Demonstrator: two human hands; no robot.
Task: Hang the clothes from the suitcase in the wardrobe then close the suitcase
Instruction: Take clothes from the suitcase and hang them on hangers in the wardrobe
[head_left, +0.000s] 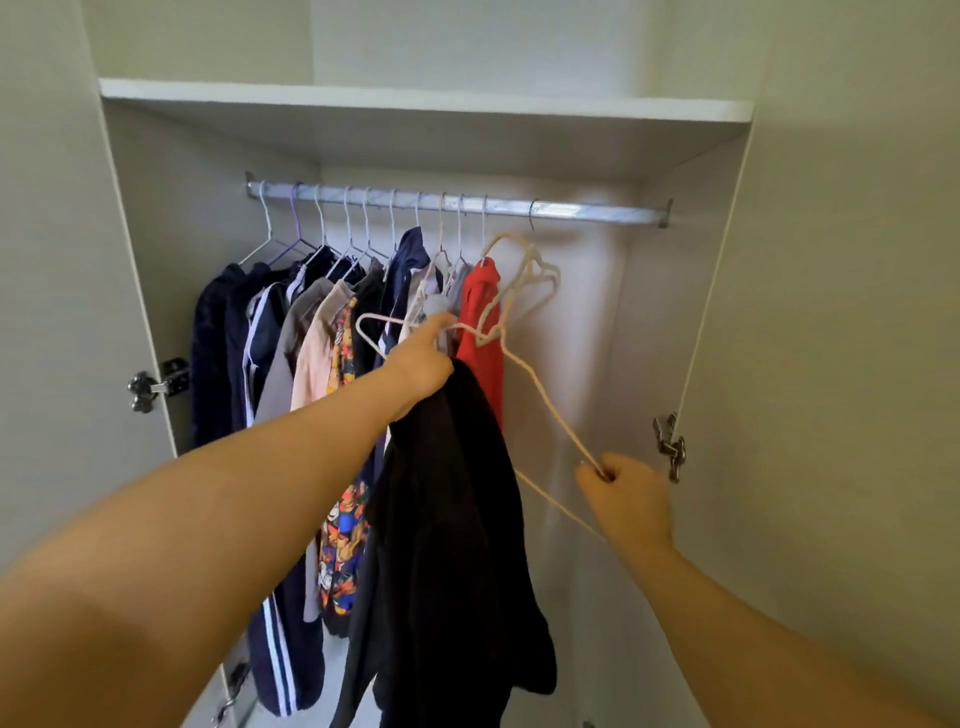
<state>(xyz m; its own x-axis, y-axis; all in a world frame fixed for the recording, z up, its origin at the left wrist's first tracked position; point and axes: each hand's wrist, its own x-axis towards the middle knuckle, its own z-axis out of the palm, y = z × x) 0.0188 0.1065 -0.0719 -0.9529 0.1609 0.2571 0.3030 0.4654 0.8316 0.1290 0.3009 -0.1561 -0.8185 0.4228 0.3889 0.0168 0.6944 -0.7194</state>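
Now left hand grips black top, right hand pinches a hanger corner (bunch looks tangled): ease one free slowly, keeping hung clothes on the rod.

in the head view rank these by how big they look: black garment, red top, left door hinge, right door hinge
1. black garment, clearly largest, though it hangs nearest the camera, which inflates it
2. red top
3. left door hinge and right door hinge: they look about alike, so not ranked
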